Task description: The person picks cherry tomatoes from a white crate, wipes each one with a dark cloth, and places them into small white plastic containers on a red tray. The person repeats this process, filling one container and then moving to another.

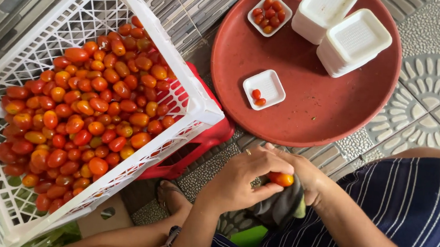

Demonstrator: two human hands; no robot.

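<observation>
My left hand (239, 180) and my right hand (307, 177) meet over my lap around one orange-red tomato (281, 179). The left hand's fingers and thumb pinch the tomato. The right hand cups a dark cloth (282, 207) that lies against the tomato from below. To the left, a white plastic crate (200, 106) tilts on a red stool (211, 138) and is full of small red and orange tomatoes (85, 107). A small white foam tray (273, 83) with two tomatoes lies on a round red tray (325, 111) ahead of my hands.
On the red tray there is also a second small foam tray (284, 7) holding several tomatoes, and two stacks of empty foam trays (355, 40) (323, 9). My sandalled foot (172, 195) rests on the patterned tile floor (431, 93) below the stool.
</observation>
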